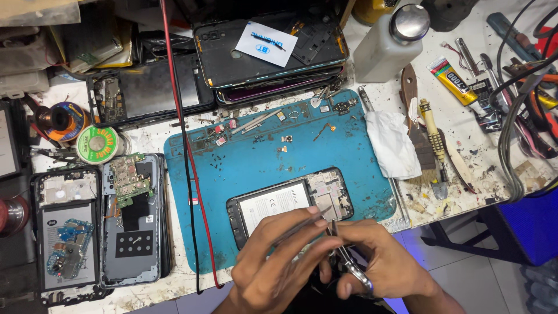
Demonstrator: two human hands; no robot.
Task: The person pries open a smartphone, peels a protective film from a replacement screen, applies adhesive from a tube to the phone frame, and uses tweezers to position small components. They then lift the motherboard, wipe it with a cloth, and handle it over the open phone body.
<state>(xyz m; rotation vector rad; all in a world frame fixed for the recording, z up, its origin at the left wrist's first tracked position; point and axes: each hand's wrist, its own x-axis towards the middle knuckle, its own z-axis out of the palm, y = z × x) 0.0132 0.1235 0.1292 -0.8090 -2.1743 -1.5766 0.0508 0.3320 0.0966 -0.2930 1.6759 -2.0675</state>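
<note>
An opened phone with its back removed lies on the blue work mat, battery and board exposed. My left hand holds thin metal tweezers whose tips point toward the phone's near edge. My right hand grips a slim metal tool with a shiny rounded end, right against the left hand's fingers. Both hands sit at the mat's near edge, just below the phone. What lies between the fingertips is hidden.
Several small screws and parts lie scattered on the mat's upper part. Two opened phones lie at left, a stack of phone shells at the back. A white bottle, cloth, brushes, glue tube and cables crowd the right.
</note>
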